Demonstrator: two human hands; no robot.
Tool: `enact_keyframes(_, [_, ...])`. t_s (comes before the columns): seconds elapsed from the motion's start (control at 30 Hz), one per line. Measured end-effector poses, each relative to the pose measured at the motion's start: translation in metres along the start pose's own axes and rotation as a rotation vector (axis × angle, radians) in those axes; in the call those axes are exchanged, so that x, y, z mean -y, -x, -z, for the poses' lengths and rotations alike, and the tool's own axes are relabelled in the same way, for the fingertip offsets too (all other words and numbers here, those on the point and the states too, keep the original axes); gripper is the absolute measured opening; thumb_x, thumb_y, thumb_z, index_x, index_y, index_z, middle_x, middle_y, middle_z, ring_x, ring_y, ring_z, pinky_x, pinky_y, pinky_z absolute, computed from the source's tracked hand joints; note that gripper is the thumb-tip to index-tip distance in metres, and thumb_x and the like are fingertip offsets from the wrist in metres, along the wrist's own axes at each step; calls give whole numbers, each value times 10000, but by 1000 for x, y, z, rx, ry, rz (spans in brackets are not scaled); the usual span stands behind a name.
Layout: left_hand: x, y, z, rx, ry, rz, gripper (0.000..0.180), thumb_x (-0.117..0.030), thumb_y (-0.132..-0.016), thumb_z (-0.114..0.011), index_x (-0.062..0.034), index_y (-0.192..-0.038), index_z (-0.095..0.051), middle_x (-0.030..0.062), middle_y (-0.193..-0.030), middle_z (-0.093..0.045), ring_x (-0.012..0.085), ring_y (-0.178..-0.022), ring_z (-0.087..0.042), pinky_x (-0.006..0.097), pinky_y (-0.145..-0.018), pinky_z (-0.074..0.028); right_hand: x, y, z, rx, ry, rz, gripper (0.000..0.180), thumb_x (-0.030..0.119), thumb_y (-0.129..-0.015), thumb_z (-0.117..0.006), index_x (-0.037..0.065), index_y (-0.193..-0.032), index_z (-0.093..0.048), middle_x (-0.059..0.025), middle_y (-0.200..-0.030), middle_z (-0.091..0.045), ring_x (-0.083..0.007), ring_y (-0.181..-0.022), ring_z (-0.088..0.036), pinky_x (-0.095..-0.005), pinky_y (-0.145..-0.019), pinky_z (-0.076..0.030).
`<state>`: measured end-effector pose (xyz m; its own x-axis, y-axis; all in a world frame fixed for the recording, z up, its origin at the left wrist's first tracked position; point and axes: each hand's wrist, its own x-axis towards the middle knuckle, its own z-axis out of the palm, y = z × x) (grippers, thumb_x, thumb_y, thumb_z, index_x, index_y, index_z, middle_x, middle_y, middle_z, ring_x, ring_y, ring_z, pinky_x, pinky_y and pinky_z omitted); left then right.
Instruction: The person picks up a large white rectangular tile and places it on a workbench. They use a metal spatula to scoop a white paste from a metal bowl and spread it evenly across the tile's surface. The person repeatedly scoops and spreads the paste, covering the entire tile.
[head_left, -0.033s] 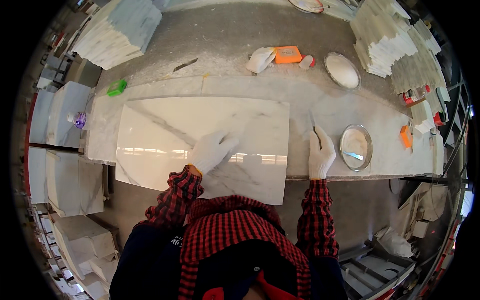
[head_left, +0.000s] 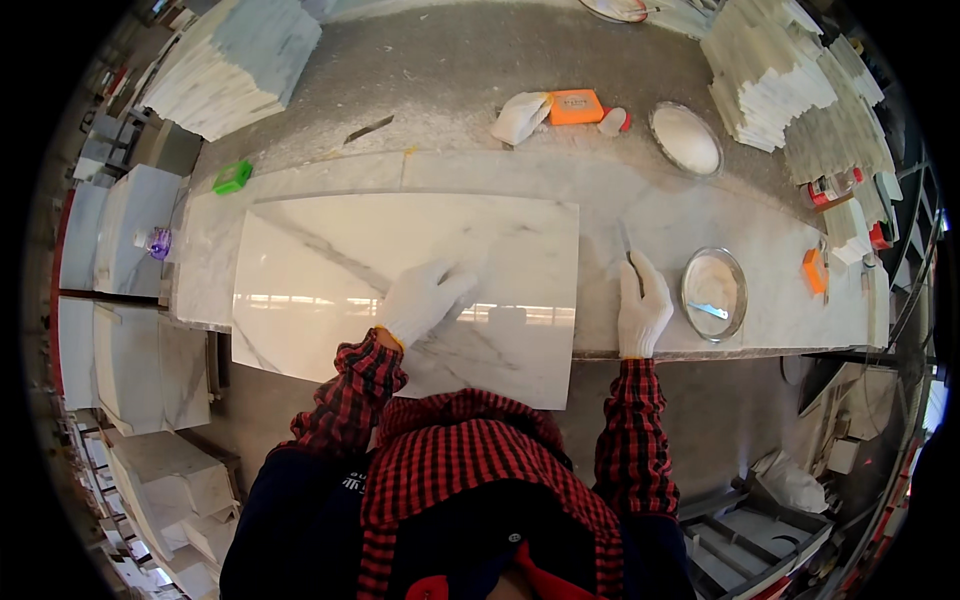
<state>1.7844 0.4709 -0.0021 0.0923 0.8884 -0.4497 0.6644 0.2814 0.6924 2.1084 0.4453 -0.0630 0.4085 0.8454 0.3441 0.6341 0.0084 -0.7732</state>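
A glossy white tile with grey marble veins lies on the worktable and overhangs its near edge. My left hand, in a white knitted glove, rests on its middle, fingers stretched out and holding nothing. Right of the tile, my gloved right hand is closed round a slim knife-like tool, its thin blade pointing away from me. Its handle is mostly hidden by the fingers. Close to that hand stands a round metal bowl of pale powder or paste, with a small blue-white spatula in it.
A second bowl of white material, an orange box and a crumpled white glove lie farther back. A green object sits at left. Stone stacks rise at both far corners. An orange block lies at right.
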Motion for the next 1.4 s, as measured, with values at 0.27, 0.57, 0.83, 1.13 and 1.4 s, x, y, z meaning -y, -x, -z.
enact_keyframes(0.27, [2, -19, 1, 37, -23, 69, 531, -533, -900, -619, -16, -951, -729, 135, -784, -697, 234, -717, -643, 369, -704, -499, 2, -3, 1, 21, 39, -24, 279, 144, -951, -717, -28, -1170, -731, -183, -1077, -749, -293, -975, -700, -377, -880, -531])
enact_keyframes(0.57, [-3, -20, 4, 61, 65, 125, 513, -523, -908, -621, -18, -886, -709, 41, -679, -606, 120, -623, -559, 313, -595, -440, -3, -3, -4, -24, 60, 8, 267, 155, -921, -757, 26, -1155, -748, -148, -1004, -741, -288, -891, -692, -383, -810, -536])
enact_keyframes(0.83, [-4, -22, 5, 59, 63, 126, 497, -518, -906, -625, -31, -864, -712, 30, -646, -594, 107, -579, -553, 307, -563, -429, -4, -3, -5, -32, 48, 8, 275, 158, -922, -758, 11, -1155, -746, -158, -1006, -741, -284, -891, -695, -380, -814, -537])
enact_keyframes(1.13, [0, -23, 4, 59, 87, 144, 500, -519, -899, -636, -27, -904, -729, 27, -663, -605, 107, -590, -565, 298, -569, -437, -5, -3, -6, -32, 46, 12, 279, 158, -926, -756, 10, -1161, -745, -163, -1014, -741, -282, -890, -695, -374, -811, -537])
enact_keyframes(1.4, [0, -27, 5, 92, 94, 159, 530, -532, -916, -631, -13, -941, -735, 23, -691, -617, 100, -608, -574, 287, -580, -450, -4, -3, -5, -21, 32, -32, 280, 161, -927, -757, 11, -1164, -746, -159, -1020, -743, -277, -897, -694, -371, -814, -536])
